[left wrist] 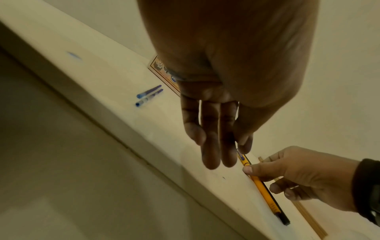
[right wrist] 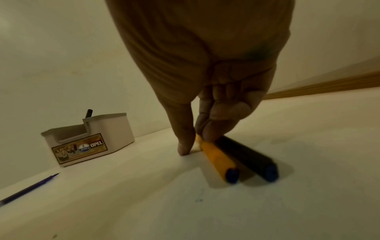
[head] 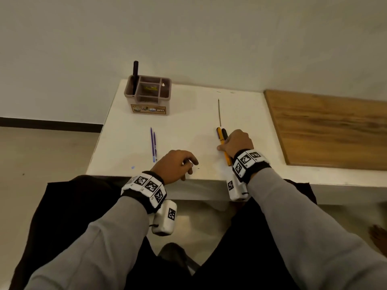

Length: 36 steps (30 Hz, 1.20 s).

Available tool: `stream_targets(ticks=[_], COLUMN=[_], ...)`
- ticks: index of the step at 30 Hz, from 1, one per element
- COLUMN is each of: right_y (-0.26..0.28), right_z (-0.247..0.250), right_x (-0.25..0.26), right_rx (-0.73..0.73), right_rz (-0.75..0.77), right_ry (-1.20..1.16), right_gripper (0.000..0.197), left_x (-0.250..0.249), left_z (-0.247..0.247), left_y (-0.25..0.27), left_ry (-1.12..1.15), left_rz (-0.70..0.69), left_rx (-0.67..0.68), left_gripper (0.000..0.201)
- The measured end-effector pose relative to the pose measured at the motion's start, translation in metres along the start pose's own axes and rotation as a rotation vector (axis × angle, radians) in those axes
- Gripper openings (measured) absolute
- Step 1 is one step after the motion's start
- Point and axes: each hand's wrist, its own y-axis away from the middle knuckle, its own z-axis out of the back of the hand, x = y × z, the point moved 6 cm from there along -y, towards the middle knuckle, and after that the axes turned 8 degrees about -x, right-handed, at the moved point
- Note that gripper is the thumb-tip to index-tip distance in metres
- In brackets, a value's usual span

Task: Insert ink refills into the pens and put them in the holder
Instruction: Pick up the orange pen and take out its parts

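Fingers [right wrist: 207, 133] on yellow pen [right wrist: 218, 160]; holder [head: 148, 95] with black pen [head: 135, 77]

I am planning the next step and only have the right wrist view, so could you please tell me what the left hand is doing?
Observer: The left hand is by the front edge of the table, fingers relaxed, holding nothing.
Operator: Thank you. I see one purple refill; are there more?
Observer: Yes, two purple refills lie side by side, just beyond the left hand.
Operator: Is anything lying past the pens?
Observer: A thin dark refill lies on the table just beyond the tip of the yellow pen.
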Motion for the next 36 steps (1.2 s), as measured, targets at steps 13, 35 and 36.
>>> stream_targets(ticks=[13, 35, 36], right_y=[0.018, 0.059, 0.059], right_z=[0.004, -0.006, -0.007], right_x=[0.008, 0.054, 0.056], right_rx=[0.010, 0.272, 0.269], right_rz=[0.004, 0.065, 0.049], right_ry=[-0.057, -1.058, -1.111], right_gripper=[0.044, 0.020, 0.019], left_x=[0.007, -0.005, -0.006], left_z=[0.008, 0.012, 0.012], left_y=[-0.005, -0.015, -0.016], left_ry=[0.048, 0.246, 0.258], left_rz=[0.050, 0.120, 0.125], left_rx=[-0.188, -0.192, -0.187], left_gripper=[0.020, 0.011, 0.010])
